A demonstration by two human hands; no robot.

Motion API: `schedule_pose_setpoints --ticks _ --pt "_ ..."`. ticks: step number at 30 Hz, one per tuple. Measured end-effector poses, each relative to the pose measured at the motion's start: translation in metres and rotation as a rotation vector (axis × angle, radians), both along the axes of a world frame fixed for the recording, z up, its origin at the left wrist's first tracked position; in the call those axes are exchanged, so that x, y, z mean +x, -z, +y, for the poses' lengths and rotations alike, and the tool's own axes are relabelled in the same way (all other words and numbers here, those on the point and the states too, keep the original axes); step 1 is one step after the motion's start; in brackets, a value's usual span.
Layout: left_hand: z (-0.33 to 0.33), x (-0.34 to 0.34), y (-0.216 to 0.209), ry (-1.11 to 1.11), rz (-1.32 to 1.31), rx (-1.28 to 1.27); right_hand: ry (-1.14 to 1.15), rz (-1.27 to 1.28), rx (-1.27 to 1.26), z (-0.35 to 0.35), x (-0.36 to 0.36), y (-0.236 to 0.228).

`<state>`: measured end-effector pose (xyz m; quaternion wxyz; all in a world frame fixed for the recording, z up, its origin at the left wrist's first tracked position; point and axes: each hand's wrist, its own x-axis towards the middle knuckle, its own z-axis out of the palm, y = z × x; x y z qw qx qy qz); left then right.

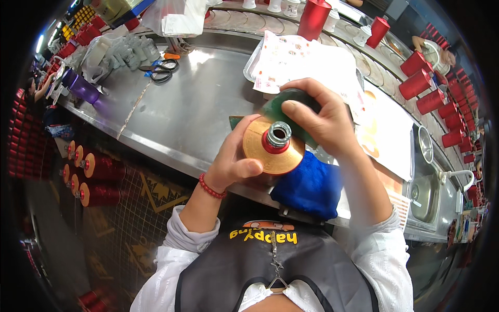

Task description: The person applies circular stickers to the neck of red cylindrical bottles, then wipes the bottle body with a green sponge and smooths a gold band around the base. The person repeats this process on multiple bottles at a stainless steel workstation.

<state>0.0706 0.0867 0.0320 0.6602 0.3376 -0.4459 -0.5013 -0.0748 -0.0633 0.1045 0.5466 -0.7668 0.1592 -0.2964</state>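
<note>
My left hand [227, 162], with a red bead bracelet at the wrist, is wrapped round a red bottle [255, 148] with a gold shoulder. The bottle's glass mouth points up towards me and has no cap on it. In my right hand [330, 118] is a dark green scouring pad [283, 103], slightly blurred, held against the far side of the bottle's shoulder. Part of the pad is hidden by my fingers and thumb. Below the bottle, a blue cloth [311, 188] lies bunched at the edge of the metal table [179, 112].
Scissors [162, 72], small glass jars [130, 52] and a purple bottle [82, 87] lie on the left. Printed paper [306, 60] covers a tray at the back. Beyond it runs a conveyor [260, 21] carrying red bottles. A sink [425, 200] is at the right.
</note>
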Motion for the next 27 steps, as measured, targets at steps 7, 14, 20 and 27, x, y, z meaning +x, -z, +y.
schedule_pose_setpoints --ticks 7,14,20,27 --pt "-0.010 0.012 0.004 0.008 -0.037 0.013 0.140 0.026 -0.207 -0.008 0.001 0.010" --pt "0.001 -0.005 0.012 -0.280 -0.251 -0.085 -0.076 0.080 -0.065 -0.015 0.010 -0.006" --pt "-0.008 -0.002 0.006 -0.096 -0.051 -0.065 -0.455 0.215 -0.319 -0.040 0.060 -0.028" --pt "-0.018 -0.005 0.008 -0.097 -0.034 -0.093 -0.428 0.211 -0.374 -0.048 0.079 -0.014"
